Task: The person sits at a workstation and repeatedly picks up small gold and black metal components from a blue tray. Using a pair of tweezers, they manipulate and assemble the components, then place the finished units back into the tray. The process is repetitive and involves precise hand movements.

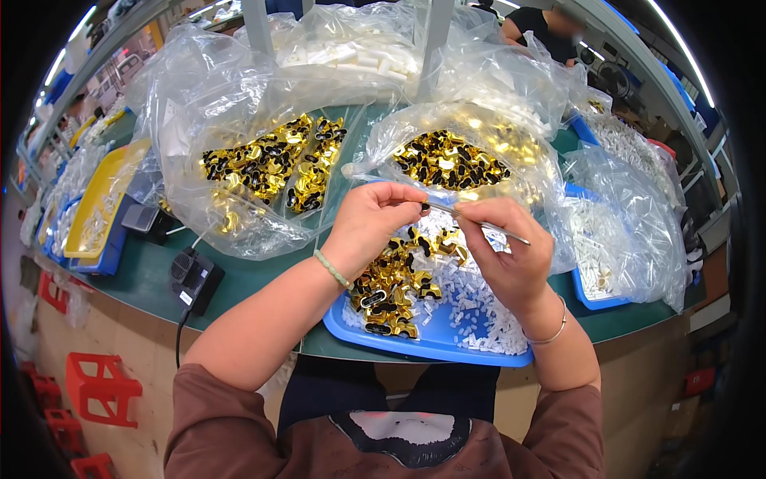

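Over a blue tray [471, 355], my left hand [379, 219] pinches a small dark piece [425, 207] between thumb and fingertips. My right hand [507, 239] grips a slim silver metal tool [511, 235] like a pen, its working end meeting the piece at the left fingertips. Fingers cover part of both. Below the hands, the tray's left side bears a heap of gold-and-black small parts [391, 279]. Loose white small plastic parts [487, 315] fill its right side.
Clear bags of gold-and-black parts [263, 164] [451, 160] lie behind the tray on the green table [247, 291]. A black adapter [195, 275] with a cable sits at left, near a yellow tray [104, 203]. Blue trays of white parts [594, 259] stand right. Another person [546, 32] is far right.
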Motion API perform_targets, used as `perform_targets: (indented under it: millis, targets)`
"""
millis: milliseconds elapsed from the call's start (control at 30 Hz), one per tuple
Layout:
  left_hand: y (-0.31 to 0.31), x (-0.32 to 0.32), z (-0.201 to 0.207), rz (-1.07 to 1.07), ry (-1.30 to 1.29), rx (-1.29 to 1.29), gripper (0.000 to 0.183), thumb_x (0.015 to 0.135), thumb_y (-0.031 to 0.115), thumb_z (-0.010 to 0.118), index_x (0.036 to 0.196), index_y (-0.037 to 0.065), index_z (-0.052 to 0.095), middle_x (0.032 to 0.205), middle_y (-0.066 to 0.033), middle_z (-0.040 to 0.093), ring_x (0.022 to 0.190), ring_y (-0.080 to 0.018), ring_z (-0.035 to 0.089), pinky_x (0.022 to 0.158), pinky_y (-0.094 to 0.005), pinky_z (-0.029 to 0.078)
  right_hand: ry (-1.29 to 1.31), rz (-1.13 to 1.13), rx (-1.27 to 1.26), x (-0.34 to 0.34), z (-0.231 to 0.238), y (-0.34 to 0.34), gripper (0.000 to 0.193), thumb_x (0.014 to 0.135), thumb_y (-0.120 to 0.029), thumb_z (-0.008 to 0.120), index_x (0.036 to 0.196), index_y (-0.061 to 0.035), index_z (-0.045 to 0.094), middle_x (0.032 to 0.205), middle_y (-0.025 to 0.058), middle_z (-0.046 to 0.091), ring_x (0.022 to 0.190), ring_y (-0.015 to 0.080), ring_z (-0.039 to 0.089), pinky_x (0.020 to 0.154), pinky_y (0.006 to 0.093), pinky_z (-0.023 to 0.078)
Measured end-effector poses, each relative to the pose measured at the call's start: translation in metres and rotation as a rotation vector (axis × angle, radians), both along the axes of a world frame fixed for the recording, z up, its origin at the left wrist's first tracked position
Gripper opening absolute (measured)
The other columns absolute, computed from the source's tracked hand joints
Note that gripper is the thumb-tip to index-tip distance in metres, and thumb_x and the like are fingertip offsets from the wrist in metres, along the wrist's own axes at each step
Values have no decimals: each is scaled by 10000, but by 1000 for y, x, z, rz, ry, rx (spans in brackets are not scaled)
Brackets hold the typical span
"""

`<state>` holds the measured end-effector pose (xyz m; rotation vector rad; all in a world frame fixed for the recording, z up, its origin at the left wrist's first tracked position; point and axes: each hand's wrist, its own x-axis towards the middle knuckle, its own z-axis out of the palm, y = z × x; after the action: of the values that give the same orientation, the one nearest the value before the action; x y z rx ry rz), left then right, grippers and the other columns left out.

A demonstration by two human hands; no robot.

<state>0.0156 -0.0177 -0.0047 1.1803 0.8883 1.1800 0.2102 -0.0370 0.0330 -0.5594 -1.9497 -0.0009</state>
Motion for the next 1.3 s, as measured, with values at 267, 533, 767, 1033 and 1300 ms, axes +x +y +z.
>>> perform_targets:
  millis: [267,533,767,1033,1300]
  targets:
    - [0,-1,-1,-5,39,-1,209,912,56,586,1086,-51,634,1044,-120,662,977,-167,656,902,-262,516,-33,46,-22,0,-3,4,226,736,83,717,922,-22,641,844,96,672,717,227,656,618,292,515]
    - [1,0,-2,-50,-68,-2,235,920,54,576,1123,-52,630,1075,-112,660,988,-148,650,908,-249,517,-42,17,14,2,-1,4,231,736,76,723,925,-23,636,854,97,675,730,240,664,620,301,521]
    - [2,-3,-3,-12,0,26,220,925,71,564,1098,-40,643,1050,-97,669,941,-125,647,853,-230,520,-72,28,47,3,3,-1,240,734,74,724,933,-29,634,861,100,679,730,249,667,617,310,523]
    - [-3,1,3,-34,-56,-11,202,923,77,555,1063,-20,662,1035,-88,678,882,-113,643,834,-237,520,-81,50,-41,0,-3,0,213,763,63,704,941,-31,636,858,108,674,726,255,666,614,318,528]
    - [-2,0,3,-57,-35,-18,221,928,73,537,1080,-35,656,1063,-116,673,934,-136,650,892,-260,518,-86,49,-60,0,-2,-1,202,770,57,708,944,-25,646,865,106,678,736,247,669,616,312,529]
